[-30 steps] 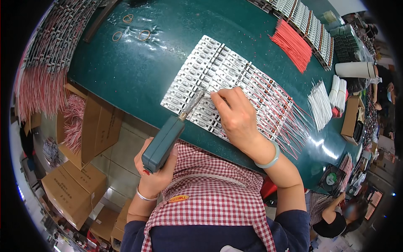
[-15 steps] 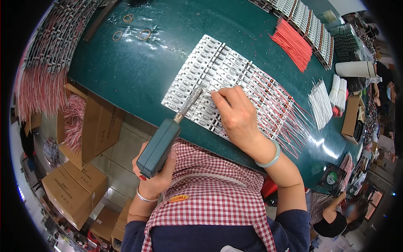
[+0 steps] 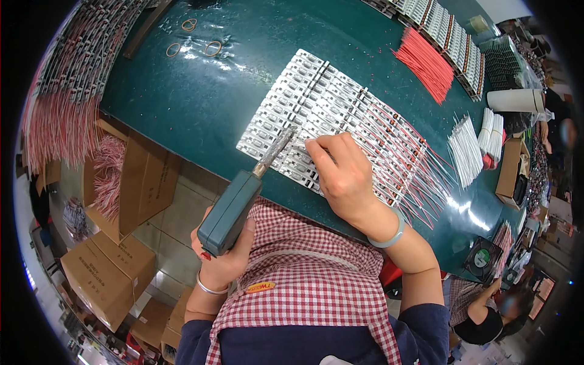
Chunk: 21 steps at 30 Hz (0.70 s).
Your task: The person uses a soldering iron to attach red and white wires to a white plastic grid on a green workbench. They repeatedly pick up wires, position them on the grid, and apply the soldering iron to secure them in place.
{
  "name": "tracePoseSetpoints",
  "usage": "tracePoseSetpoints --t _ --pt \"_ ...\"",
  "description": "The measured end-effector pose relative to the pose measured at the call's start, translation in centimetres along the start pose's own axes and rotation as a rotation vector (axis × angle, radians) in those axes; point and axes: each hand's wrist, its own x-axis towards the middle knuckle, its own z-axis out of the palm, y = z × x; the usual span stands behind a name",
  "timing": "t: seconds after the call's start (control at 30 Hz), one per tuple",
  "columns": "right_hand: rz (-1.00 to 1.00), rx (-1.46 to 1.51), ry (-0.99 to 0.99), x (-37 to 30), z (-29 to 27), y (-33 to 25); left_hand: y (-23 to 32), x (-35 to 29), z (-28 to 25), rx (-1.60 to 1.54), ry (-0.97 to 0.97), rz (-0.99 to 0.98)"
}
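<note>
Head view: soldering iron (image 3: 231,210) is gripped by left hand (image 3: 234,263); right hand (image 3: 344,175) is curled over white panels (image 3: 277,112) (whether pinching cannot be told); tip (image 3: 281,145) is best kept steady.

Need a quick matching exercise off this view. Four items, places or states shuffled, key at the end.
Column 1
1. Gun-shaped tool
2. All-red wire bundle
3. Rubber bands
4. Right hand

Column 2
A. Lying loose on the upper left of the green tabletop
B. Fingers bent over the rows of white parts
C. Spread on the tabletop at upper right
D. Gripped in the left hand

Pairs: 1-D, 2-C, 3-A, 4-B
</note>
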Motion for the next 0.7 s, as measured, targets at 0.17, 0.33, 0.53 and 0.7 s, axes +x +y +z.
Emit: tracePoseSetpoints --t 0.17,0.33,0.53,0.7 --pt "0.053 0.032 0.026 -0.02 0.53 -0.19 0.03 -0.16 -0.16 -0.014 -0.014 -0.050" --pt "0.000 -0.015 0.000 -0.08 0.56 0.00 -0.04 -0.34 -0.14 -0.047 -0.013 -0.073" --pt "-0.006 -0.027 -0.001 -0.04 0.61 0.02 -0.32 -0.12 0.03 -0.010 -0.031 0.008" --pt "-0.003 -0.032 -0.004 -0.03 0.60 -0.07 -0.32 -0.18 0.12 0.002 -0.029 -0.005"
